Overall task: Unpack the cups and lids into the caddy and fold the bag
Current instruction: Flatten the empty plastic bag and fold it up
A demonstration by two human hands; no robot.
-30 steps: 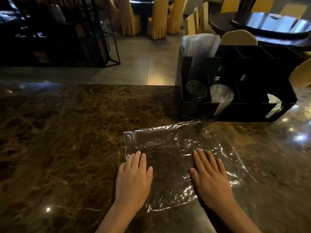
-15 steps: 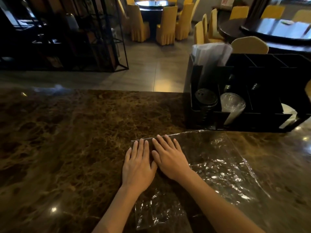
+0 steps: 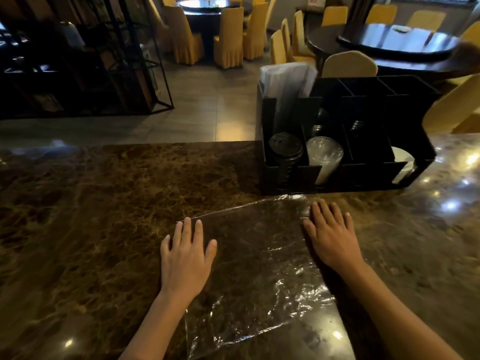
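A clear plastic bag (image 3: 259,258) lies flat and empty on the brown marble counter (image 3: 91,216). My left hand (image 3: 185,258) presses palm down on the bag's far left corner, fingers spread. My right hand (image 3: 331,237) lies flat on its far right corner. Just beyond the bag stands the black caddy (image 3: 413,105). In its front slots sit a stack of black lids (image 3: 285,149) and a stack of clear cups (image 3: 324,154). White lids (image 3: 404,162) show at its right end.
White paper-wrapped items (image 3: 288,79) stand in the caddy's back left slot. Beyond the counter's far edge are a tiled floor, yellow-covered chairs (image 3: 231,35), dark round tables (image 3: 389,45) and a black metal shelf (image 3: 78,61) at the left.
Half a second ago both hands lay side by side at the bag's far left edge. My right hand has slid right across the bag to its far right corner, smoothing it flat.
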